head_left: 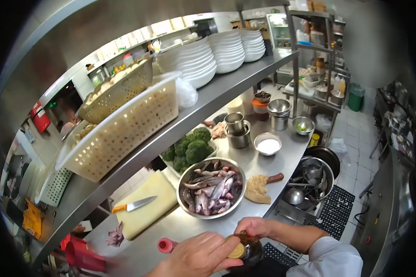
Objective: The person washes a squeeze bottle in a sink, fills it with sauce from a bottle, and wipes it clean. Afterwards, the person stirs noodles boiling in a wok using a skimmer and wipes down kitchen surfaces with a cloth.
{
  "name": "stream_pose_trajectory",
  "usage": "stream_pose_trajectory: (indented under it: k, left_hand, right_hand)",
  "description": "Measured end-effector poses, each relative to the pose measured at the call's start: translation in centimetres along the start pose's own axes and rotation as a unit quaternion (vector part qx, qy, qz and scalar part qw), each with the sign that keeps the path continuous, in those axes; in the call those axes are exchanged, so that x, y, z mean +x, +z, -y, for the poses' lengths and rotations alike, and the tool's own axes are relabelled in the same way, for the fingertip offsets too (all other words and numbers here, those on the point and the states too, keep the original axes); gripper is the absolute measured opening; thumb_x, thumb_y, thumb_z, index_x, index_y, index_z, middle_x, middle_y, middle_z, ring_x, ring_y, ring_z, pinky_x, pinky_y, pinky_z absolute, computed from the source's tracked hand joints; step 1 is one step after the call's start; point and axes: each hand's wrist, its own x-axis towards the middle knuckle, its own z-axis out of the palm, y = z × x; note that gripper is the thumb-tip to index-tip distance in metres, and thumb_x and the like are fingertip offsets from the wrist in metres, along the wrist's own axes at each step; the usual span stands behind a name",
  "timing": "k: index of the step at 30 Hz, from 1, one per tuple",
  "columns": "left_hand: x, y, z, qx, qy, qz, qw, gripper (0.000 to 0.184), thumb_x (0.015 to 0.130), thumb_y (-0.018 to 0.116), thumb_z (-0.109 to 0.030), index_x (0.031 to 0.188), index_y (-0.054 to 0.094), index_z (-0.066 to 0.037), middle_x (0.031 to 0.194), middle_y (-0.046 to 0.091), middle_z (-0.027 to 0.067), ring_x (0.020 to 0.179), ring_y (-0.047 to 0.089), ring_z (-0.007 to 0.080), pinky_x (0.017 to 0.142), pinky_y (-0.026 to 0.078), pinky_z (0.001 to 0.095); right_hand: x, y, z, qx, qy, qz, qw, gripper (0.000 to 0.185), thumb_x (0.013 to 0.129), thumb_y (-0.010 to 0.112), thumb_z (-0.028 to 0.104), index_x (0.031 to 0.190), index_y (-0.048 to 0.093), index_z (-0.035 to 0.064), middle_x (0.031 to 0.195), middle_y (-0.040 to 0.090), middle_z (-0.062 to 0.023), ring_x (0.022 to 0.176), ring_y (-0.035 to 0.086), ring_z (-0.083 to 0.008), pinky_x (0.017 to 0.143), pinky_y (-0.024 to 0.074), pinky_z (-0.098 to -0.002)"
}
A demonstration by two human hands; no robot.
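At the bottom, my left hand has its fingers closed around the gold lid of a dark jar. My right hand grips the same jar at its upper side, its fingers partly hidden. Just left of my left hand is a red bottle cap. Beyond both hands stands a steel bowl full of small dark fish. A knife with an orange handle lies on the pale cutting board. A brown cloth-like piece sits beside the bowl, touching a wooden handle.
Broccoli is behind the fish bowl. Steel pots and a bowl of white powder stand farther back. An overhead shelf crosses the view with a perforated basket and stacked plates. A pan of utensils is right.
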Motion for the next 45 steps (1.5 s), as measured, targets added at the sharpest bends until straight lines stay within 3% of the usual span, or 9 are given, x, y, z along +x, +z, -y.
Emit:
stream_pose_trajectory:
  k: [6,10,13,20,21,27,31,34,45]
  left_hand:
    - [1.8,-1.7,0.7,-0.009,-0.017,0.019,1.000,0.047,0.081,0.071,-0.040,0.100,0.062,0.002,0.068,0.052,0.0085,0.059,0.055,0.0242,0.053,0.046,0.0326]
    - [0.6,-2.2,1.5,-0.039,-0.035,0.004,0.999,0.029,0.087,0.067,-0.026,0.099,0.061,0.000,0.075,0.050,0.0098,0.067,0.055,0.0267,0.060,0.047,0.0353]
    - [-1.6,-1.2,3.6,-0.102,-0.026,-0.002,0.994,0.015,0.090,0.062,-0.017,0.091,0.064,-0.002,0.075,0.052,0.0113,0.068,0.055,0.0288,0.062,0.047,0.0373]
    - [-6.0,-4.5,8.2,-0.302,-0.270,0.052,0.913,0.022,0.088,0.069,-0.025,0.089,0.070,-0.003,0.077,0.067,0.0099,0.069,0.063,0.0175,0.063,0.048,0.0304]
    - [-7.1,-5.1,8.3,-0.261,-0.286,0.058,0.920,0.018,0.088,0.070,-0.019,0.093,0.069,-0.002,0.079,0.069,0.0037,0.063,0.062,0.0093,0.059,0.048,0.0247]
    - [-14.7,-4.1,8.7,-0.292,-0.429,0.048,0.853,0.021,0.088,0.067,-0.019,0.097,0.066,0.000,0.080,0.069,0.0084,0.064,0.065,0.0132,0.062,0.052,0.0271]
    - [-19.6,-2.1,8.0,-0.219,-0.404,-0.093,0.883,0.028,0.088,0.067,-0.015,0.112,0.064,0.000,0.102,0.068,0.0125,0.092,0.065,0.0176,0.085,0.053,0.0316]
    - [-22.3,-0.1,7.7,-0.354,-0.411,-0.120,0.832,0.035,0.086,0.069,-0.010,0.119,0.062,0.000,0.103,0.068,0.0110,0.096,0.064,0.0167,0.086,0.052,0.0311]
    - [-22.1,-0.8,8.4,-0.272,-0.378,-0.198,0.863,0.024,0.084,0.068,-0.010,0.106,0.069,0.002,0.090,0.069,0.0116,0.081,0.066,0.0192,0.077,0.052,0.0307]
  right_hand:
    - [2.1,0.9,2.4,0.088,-0.031,0.030,0.995,0.067,0.093,0.058,0.052,0.113,0.060,-0.0112,0.090,0.065,-0.0054,0.076,0.056,-0.0101,0.063,0.0449,-0.0228]
    - [2.1,0.8,1.4,0.045,-0.031,-0.028,0.998,0.058,0.095,0.058,0.050,0.113,0.063,-0.0057,0.087,0.063,-0.0019,0.074,0.054,-0.0072,0.061,0.0440,-0.0233]
    - [2.6,0.6,0.6,-0.180,-0.064,-0.026,0.981,0.051,0.097,0.055,0.048,0.106,0.065,-0.0006,0.078,0.058,0.0023,0.068,0.050,-0.0045,0.056,0.0405,-0.0221]
    - [5.6,5.3,1.6,-0.154,0.070,-0.180,0.969,0.052,0.093,0.059,0.054,0.078,0.058,0.0041,0.064,0.044,0.0083,0.056,0.036,-0.0021,0.048,0.0269,-0.0213]
    - [5.9,5.2,1.1,-0.186,0.072,-0.190,0.961,0.049,0.095,0.058,0.050,0.078,0.058,0.0034,0.065,0.044,0.0083,0.058,0.037,-0.0028,0.049,0.0289,-0.0224]
    - [8.4,5.8,-2.2,-0.365,0.125,-0.243,0.890,0.042,0.099,0.056,0.037,0.081,0.058,-0.0011,0.066,0.048,0.0047,0.066,0.041,-0.0050,0.056,0.0382,-0.0269]
    - [10.5,6.9,-2.7,-0.355,0.131,-0.274,0.884,0.040,0.100,0.056,0.035,0.086,0.060,-0.0023,0.066,0.052,0.0011,0.068,0.044,-0.0059,0.060,0.0423,-0.0276]
    - [11.8,7.9,-3.2,-0.393,0.135,-0.268,0.869,0.040,0.100,0.055,0.034,0.086,0.060,-0.0031,0.067,0.053,0.0014,0.068,0.044,-0.0060,0.060,0.0424,-0.0274]
    - [13.5,9.7,-4.2,-0.426,0.185,-0.289,0.837,0.044,0.099,0.057,0.037,0.088,0.062,-0.0048,0.065,0.054,-0.0031,0.065,0.045,-0.0082,0.059,0.0434,-0.0301]
